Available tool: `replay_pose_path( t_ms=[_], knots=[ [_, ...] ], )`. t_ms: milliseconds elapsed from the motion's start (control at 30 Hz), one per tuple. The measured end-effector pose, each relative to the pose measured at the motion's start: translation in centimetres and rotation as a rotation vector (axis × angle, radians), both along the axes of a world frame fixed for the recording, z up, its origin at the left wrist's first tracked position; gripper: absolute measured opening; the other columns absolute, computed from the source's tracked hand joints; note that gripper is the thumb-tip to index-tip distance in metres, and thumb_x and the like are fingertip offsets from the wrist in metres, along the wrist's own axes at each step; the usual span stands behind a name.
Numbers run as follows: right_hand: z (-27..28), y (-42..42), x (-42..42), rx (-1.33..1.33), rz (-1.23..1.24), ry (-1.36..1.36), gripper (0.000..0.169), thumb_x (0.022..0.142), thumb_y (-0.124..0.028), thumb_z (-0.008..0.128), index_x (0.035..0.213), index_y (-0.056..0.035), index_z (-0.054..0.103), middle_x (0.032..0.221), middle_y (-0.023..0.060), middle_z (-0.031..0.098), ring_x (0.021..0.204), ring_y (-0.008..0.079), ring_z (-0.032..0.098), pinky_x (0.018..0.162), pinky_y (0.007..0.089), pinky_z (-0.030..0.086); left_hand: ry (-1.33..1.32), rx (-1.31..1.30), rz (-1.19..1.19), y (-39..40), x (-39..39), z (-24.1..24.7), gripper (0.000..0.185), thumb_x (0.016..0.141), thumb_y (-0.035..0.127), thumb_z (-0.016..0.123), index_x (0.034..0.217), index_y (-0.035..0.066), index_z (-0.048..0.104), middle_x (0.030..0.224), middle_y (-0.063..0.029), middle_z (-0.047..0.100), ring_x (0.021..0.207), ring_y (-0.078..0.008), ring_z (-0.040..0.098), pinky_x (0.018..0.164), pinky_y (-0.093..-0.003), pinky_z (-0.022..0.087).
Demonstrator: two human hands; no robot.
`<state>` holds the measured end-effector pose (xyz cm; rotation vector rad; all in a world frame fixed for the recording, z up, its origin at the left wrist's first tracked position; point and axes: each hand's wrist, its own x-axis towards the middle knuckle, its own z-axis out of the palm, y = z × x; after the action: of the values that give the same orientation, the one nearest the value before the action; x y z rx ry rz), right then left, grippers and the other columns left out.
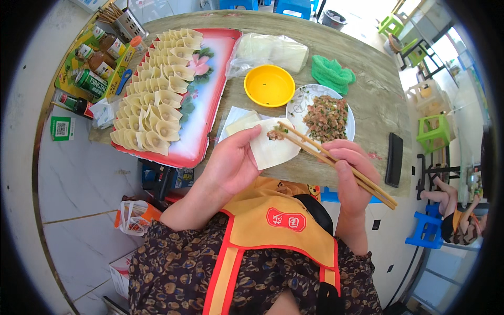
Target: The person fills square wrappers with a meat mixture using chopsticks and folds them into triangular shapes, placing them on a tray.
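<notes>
A single square dough wrapper (273, 153) lies across the fingers of my left hand (232, 163), held near its edge by the thumb. My right hand (350, 173) grips a pair of wooden chopsticks (334, 159), whose tips touch a small lump of minced filling (276, 134) on the wrapper. Beyond the chopsticks stands a white patterned plate (296, 105) with a heap of minced meat and chopped greens (327, 118). A short stack of wrappers (242, 122) rests on white paper behind my left hand. The yellow bowl (269, 84) holds clear liquid with green bits.
On the left, a red-rimmed floral tray (214, 75) carries rows of folded dumplings (157, 90). Bagged wrappers (271, 51), a green cloth (332, 74) and a black phone-like object (393, 159) lie on the table. Bottles and a can fill a carton (92, 67). A person (460, 220) sits far right.
</notes>
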<state>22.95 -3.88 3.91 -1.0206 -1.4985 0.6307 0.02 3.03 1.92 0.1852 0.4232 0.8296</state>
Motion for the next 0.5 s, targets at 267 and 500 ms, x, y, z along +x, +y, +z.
replay_pose_path(
  t_ms=[267, 500],
  knots=[
    [-0.2, 0.0, 1.0, -0.022, 0.053, 0.161, 0.017, 0.095, 0.002, 0.054, 0.107, 0.0063, 0.067, 0.114, 0.0228, 0.068, 0.096, 0.0255, 0.069, 0.083, 0.0377, 0.060, 0.055, 0.069, 0.019, 0.1, -0.4, 0.0, 0.049, 0.107, 0.015, 0.043, 0.150, -0.007, 0.035, 0.150, -0.0212, 0.049, 0.139, -0.0333, 0.050, 0.119, -0.0500, 0.039],
    [1.3, 1.3, -0.5, 0.024, -0.042, 0.147, 0.023, 0.103, -0.001, 0.047, 0.113, 0.0077, 0.066, 0.128, 0.0245, 0.061, 0.105, 0.0279, 0.068, 0.089, 0.0393, 0.062, 0.082, 0.133, 0.017, -0.3, 0.1, 0.7, 0.050, 0.108, 0.019, 0.044, 0.151, -0.005, 0.036, 0.149, -0.0189, 0.051, 0.138, -0.0312, 0.051, 0.117, -0.0482, 0.041]
  ],
)
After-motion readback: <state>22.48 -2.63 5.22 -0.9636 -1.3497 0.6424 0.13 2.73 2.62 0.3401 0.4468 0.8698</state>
